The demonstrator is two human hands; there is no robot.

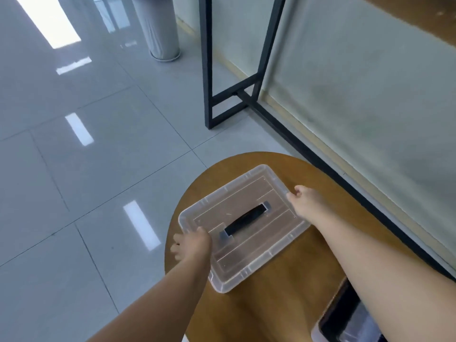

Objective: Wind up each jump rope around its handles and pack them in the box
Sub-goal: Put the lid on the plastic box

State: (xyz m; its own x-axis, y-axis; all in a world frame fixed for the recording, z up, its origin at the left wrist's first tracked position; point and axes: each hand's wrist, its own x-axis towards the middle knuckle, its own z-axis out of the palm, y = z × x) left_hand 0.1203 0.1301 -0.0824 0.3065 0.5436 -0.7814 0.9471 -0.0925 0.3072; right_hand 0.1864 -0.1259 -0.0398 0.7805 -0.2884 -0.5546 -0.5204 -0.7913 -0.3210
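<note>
A clear plastic box lid [249, 243] with a black carry handle [246, 219] lies flat on the round wooden table [278, 299]. My left hand [191, 245] grips the lid's near-left corner, fingers curled over its rim. At the far-right edge of the lid, my right hand [302, 197] holds the rim with curled fingers. Part of the clear box [345, 319] shows at the bottom right, mostly hidden under my right forearm. No jump rope is visible.
A black metal frame [249, 95] stands on the grey tiled floor beyond the table, beside a frosted glass wall [357, 95]. A grey cylindrical post [160, 28] stands at the top centre. The floor stretches open to the left.
</note>
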